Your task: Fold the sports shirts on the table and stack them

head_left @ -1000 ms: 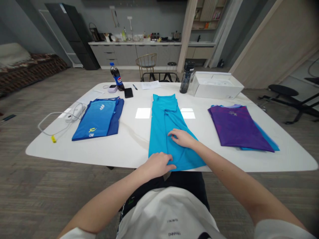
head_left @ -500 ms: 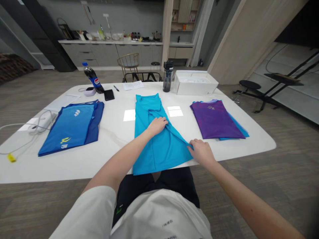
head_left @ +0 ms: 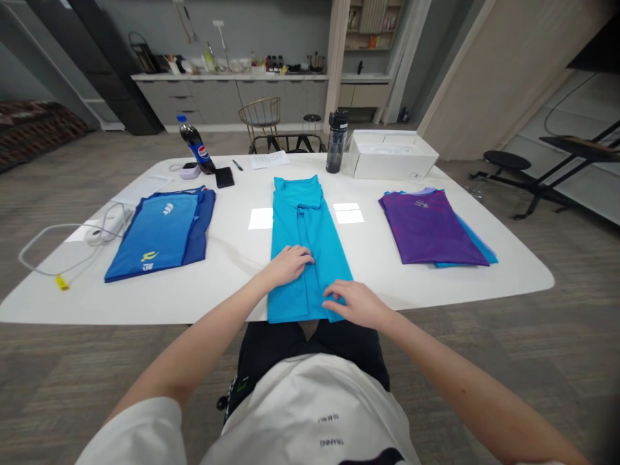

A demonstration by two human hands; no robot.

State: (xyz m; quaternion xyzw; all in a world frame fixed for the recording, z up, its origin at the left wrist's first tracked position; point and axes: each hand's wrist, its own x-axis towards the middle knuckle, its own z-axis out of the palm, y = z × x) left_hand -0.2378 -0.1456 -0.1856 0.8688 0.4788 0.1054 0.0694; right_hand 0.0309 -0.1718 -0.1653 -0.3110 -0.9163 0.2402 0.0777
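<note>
A turquoise shirt [head_left: 312, 236] lies in front of me, both sides folded inward into a long strip that reaches the table's near edge. My left hand [head_left: 292, 263] rests on the middle of the cloth with its fingers extended. Lower down, my right hand [head_left: 356, 300] is over the strip's right side, fingers apart and bent, thumb near the fabric. Neither hand grips the cloth. Folded blue shirts [head_left: 162, 232] lie to the left. On the right is a small stack with a purple shirt [head_left: 431, 229] on top.
On the white table [head_left: 232, 290] stand a cola bottle [head_left: 196, 145], a dark water bottle [head_left: 336, 142] and a white box [head_left: 392, 155]. A phone [head_left: 225, 177], a pen [head_left: 237, 165] and papers [head_left: 268, 159] lie at the back. A power strip [head_left: 107, 226] with cables sits far left.
My right hand has brought the shirt's right side inward and let go of its edge. My left hand has slid down the cloth towards me. The shirt is now narrower.
</note>
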